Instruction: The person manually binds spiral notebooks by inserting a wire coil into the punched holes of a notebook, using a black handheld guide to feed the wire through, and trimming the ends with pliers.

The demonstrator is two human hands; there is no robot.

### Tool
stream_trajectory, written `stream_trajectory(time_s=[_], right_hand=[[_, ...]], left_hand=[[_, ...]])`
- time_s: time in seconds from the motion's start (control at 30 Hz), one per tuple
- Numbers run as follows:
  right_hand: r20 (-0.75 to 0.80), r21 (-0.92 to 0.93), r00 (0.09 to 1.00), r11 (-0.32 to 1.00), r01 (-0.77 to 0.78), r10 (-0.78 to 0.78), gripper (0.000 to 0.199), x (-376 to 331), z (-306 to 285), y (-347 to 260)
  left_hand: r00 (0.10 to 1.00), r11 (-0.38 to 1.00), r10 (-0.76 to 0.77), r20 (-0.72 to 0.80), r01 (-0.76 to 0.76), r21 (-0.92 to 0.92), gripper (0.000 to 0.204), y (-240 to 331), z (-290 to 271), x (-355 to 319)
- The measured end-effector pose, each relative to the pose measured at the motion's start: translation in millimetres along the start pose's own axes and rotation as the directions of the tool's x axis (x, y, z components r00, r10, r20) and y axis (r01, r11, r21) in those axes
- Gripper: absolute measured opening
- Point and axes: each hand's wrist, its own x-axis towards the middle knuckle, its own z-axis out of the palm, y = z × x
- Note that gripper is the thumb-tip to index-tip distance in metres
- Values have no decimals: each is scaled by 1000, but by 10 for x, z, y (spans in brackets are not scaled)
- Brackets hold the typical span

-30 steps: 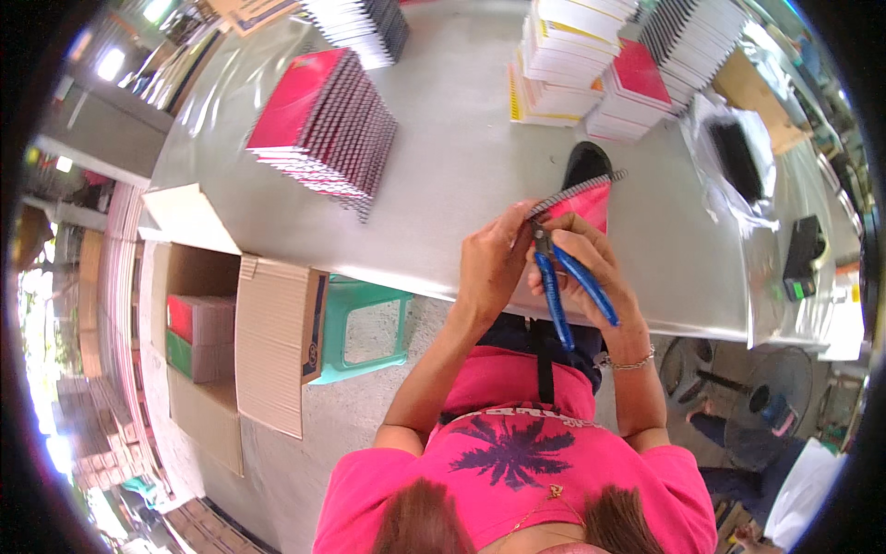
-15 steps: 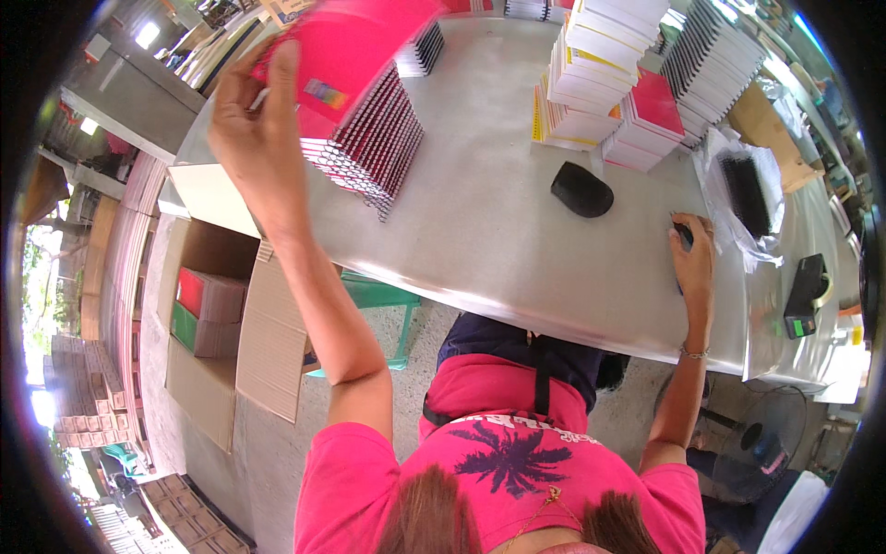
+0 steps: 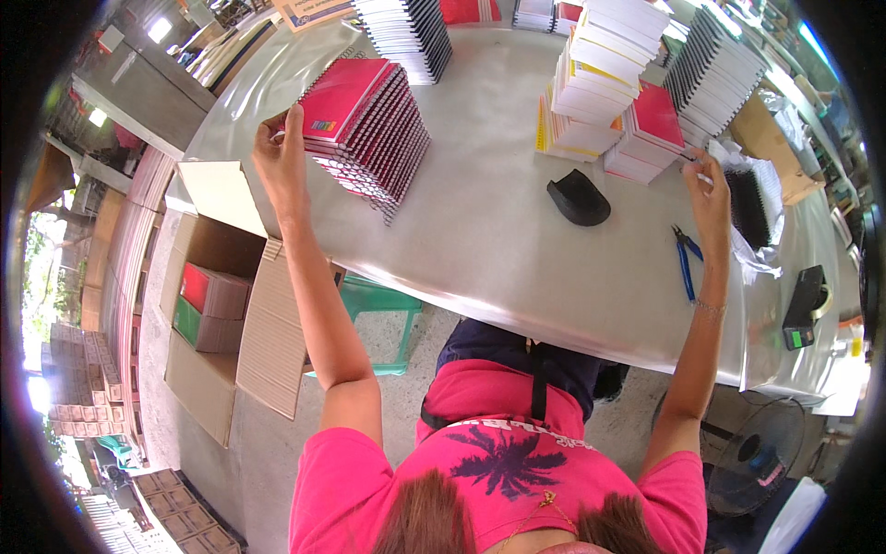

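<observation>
Worktable (image 3: 489, 198), grey, smooth-topped; red-covered wire-bound notebooks (image 3: 371, 129), one stack, on its left part; red-topped book stack (image 3: 648, 132), on its right; left hand (image 3: 280, 166), fingers curled, at the notebooks' left edge, grip uncertain; right hand (image 3: 710, 192), fingers bent, beside the red-topped stack's corner, hold unclear; blue-handled cutters (image 3: 685, 263), lying loose on the table; advisable: settle covers flush, bindings aligned, pressing lightly so no wire loops snag
</observation>
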Motion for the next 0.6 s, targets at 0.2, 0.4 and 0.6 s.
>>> stream_trajectory(time_s=[0.2,0.4,0.6], right_hand=[[93,76,944,943,-325,318,59,478,254,-81],[80,68,944,943,-325,319,50,667,336,-9],[-104,-92,986,986,-140,130,35,618,275,-47]], left_hand=[[991,989,113,75,-119,84,51,-101,-59,-31],[830,830,506,-235,-394,395,24,246,109,-365],[814,814,580,7,-580,31,12,685,715,-1024]])
